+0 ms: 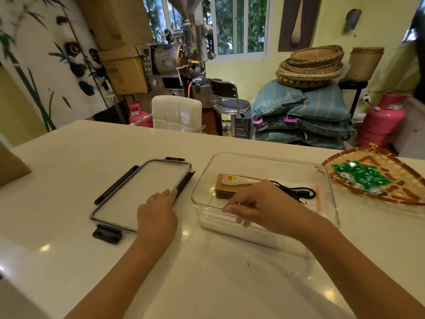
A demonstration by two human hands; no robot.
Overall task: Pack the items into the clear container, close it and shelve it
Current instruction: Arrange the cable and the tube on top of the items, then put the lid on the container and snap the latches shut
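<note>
The clear container (pixel 322 178) stands open on the white counter, right of centre. Inside lie a brown box (pixel 224 188), a white glue tube (pixel 239 180) on top of it, and a coiled black cable (pixel 296 191). My right hand (pixel 259 204) grips the container's near rim, fingers curled over the edge and thumb against the outer wall. The clear lid (pixel 138 192) with black latches lies flat to the left. My left hand (pixel 157 211) rests on the lid's near right corner with fingers straight.
A woven tray (pixel 391 171) with green sachets (pixel 358 177) sits at the counter's right edge. A cardboard piece (pixel 11 166) lies at the far left. Beyond the counter are a white chair, a stool, stacked sacks, baskets and pink gas cylinders.
</note>
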